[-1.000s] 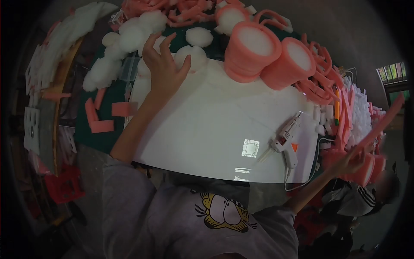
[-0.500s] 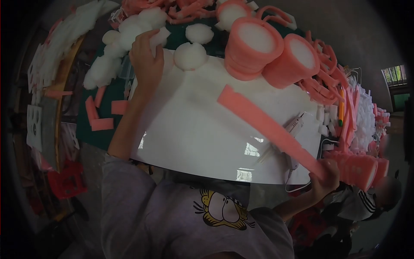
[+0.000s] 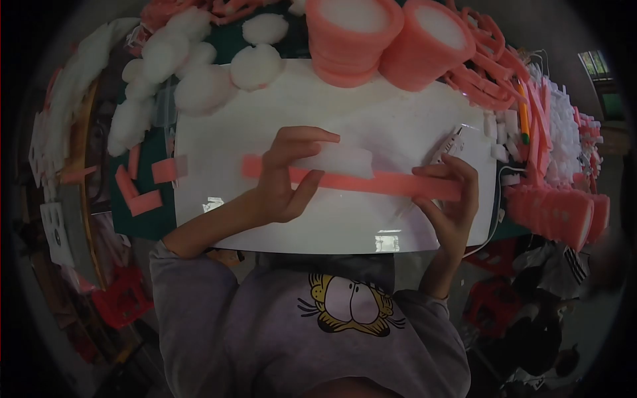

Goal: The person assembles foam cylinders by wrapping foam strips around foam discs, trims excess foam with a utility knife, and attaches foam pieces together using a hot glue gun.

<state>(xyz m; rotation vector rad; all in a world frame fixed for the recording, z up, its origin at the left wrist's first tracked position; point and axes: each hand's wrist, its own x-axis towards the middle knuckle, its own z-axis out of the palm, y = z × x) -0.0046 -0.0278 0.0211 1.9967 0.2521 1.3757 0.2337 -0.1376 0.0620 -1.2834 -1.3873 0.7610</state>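
Over the white board [image 3: 219, 139], a long pink foam strip [image 3: 391, 186] stretches sideways in front of me. My right hand [image 3: 454, 192] pinches it near its right end between thumb and fingers. My left hand [image 3: 288, 172] is curled around the left edge of a white foam piece [image 3: 342, 161], which lies along the strip's upper edge. The strip also passes by my left hand, its left end showing beyond the wrist. Whether the white piece touches the strip along its whole length I cannot tell. A white corded tool with a pointed tip [image 3: 448, 144] lies just behind my right hand.
Two pink foam cups with white tops [image 3: 352, 46] stand at the back. White foam discs [image 3: 257, 67] are heaped at the back left. Short pink pieces [image 3: 142, 202] lie on the green surface at left. Pink rolls [image 3: 554, 212] and white blocks [image 3: 501, 136] sit at right.
My left hand has come from the disc heap to the middle of the board with a white foam piece. My right hand has moved up and inward, turning the pink strip nearly level.
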